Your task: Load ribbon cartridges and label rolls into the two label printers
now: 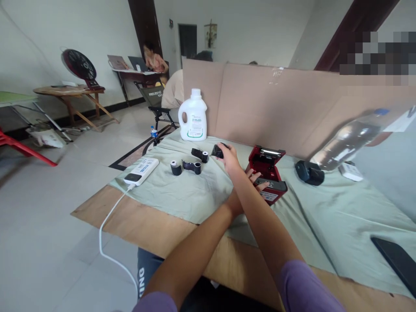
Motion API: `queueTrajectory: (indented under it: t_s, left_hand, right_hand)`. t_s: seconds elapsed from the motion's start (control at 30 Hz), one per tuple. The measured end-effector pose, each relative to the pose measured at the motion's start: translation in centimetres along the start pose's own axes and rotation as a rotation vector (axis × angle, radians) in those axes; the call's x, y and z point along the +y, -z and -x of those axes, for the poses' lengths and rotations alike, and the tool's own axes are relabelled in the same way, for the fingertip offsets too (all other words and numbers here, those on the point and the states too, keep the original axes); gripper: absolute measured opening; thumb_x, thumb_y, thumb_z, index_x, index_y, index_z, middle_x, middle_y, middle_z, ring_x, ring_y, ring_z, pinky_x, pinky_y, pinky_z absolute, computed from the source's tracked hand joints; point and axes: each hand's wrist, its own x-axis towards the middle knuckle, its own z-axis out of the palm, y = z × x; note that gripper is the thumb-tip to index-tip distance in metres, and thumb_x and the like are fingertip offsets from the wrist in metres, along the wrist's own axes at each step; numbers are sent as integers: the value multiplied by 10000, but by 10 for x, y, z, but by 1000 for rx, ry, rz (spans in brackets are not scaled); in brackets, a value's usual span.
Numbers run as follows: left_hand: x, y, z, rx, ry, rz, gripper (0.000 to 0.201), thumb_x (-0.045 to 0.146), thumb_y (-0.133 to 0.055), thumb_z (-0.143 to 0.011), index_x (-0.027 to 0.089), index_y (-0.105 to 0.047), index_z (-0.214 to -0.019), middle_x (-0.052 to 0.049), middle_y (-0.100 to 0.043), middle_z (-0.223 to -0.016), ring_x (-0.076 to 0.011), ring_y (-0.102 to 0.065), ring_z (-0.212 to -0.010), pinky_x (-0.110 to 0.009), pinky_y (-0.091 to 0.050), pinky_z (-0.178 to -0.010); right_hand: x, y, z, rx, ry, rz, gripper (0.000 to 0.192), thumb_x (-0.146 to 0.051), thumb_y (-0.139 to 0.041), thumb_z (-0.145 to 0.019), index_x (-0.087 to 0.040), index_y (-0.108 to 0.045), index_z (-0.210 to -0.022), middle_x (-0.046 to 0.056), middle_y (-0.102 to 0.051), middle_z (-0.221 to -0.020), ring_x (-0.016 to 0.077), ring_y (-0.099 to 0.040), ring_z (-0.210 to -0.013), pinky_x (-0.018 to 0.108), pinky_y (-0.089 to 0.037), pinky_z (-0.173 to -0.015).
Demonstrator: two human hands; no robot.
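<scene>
**Crossing arms over a red printer and black paper rolls**

Reaching across the body, the right hand (229, 157) lies far out on the green cloth (182, 195), its fingers curled down over a small black object (217, 151) that it grips from above; what exactly the object is cannot be told. The arms cross in the head view: the right forearm runs up from the purple sleeve at the lower right, passing over the left wrist. The left hand (255, 178) is largely hidden behind that forearm; its fingers show spread and flat, resting on the dark front panel of the red printer (267, 171), gripping nothing. The printer's lid stands open, tilted back toward the cardboard wall (276, 108).

Just left of the right hand lie three more black pieces on the cloth: a roll holder (199, 154), another holder (192, 167) and a small roll (176, 167) standing apart. Farther left, a white power bank (142, 171) sits at the cloth's edge with a white cable (108, 225) trailing off the table. A white jug (193, 116) stands upright against the cardboard. A clear bottle (349, 138) leans to the right, with a black device (308, 172) beneath it.
</scene>
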Motion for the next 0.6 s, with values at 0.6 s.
queueTrajectory:
  t_s: [0.6]
  left_hand:
    - [-3,37,-2,457,231,3,622,385,-611,-880,180,-419,-1435,-178,-541,-1392,-310,-493,-1320,-487,-358,-1119]
  right_hand:
    - [-92,168,49,-448,-117,45,452,-170,-602,-694,-227,-694,-1133,25,-665,-856,172,-573,-731,284,-479,-633]
